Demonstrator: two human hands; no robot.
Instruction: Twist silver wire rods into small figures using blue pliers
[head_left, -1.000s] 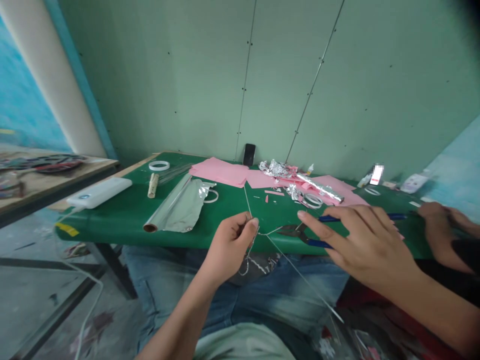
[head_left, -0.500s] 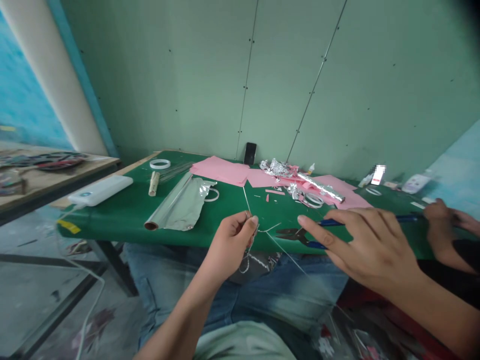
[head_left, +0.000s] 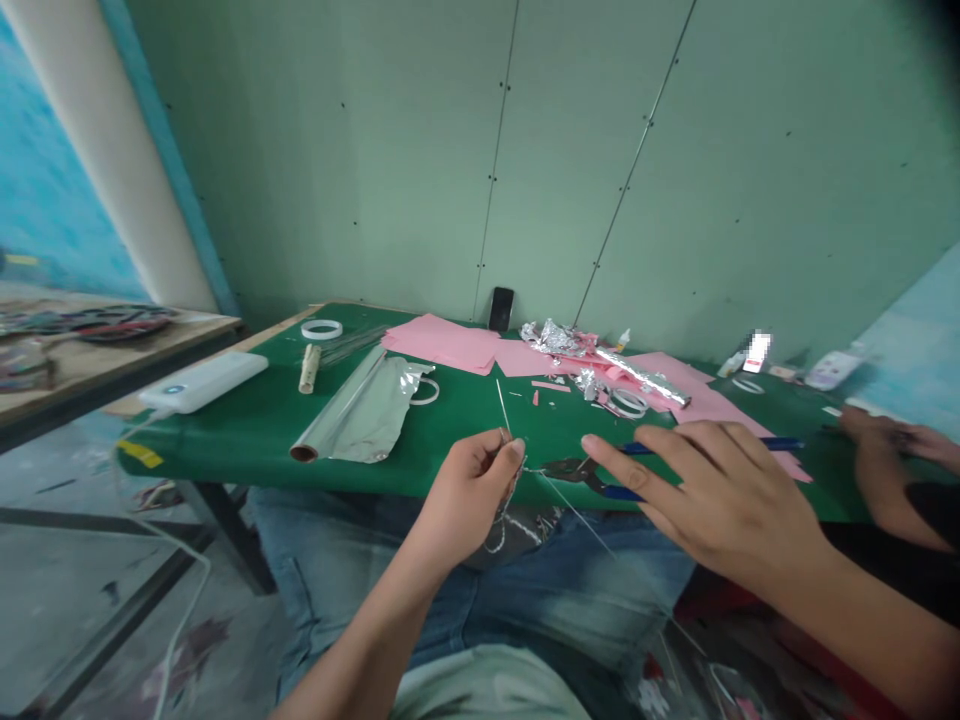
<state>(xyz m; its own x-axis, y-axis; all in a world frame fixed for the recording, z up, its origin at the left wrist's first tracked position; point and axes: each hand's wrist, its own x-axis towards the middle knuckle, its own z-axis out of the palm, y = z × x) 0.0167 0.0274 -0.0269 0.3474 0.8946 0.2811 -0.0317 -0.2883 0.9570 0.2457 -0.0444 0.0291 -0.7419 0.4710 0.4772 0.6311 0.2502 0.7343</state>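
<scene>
My left hand (head_left: 471, 490) pinches a thin silver wire (head_left: 559, 510) between thumb and fingers, just off the front edge of the green-topped table (head_left: 247, 430). One wire end rises over the table and another slants down toward my lap. My right hand (head_left: 720, 500) spreads its fingers over blue-handled snips (head_left: 574, 467), its fingertips by the blue handles. I cannot tell whether it touches them. Its palm is empty.
The table holds a foil roll, a white power bank, pink paper sheets, crumpled foil, white rings and a phone. A co-worker's hand (head_left: 877, 435) rests at the far right. A wooden table stands at the left, with a cable hanging toward the floor.
My right hand has slid left and closer to the snips. The wire in my left hand has shifted slightly, and the co-worker's hand has moved a little.
</scene>
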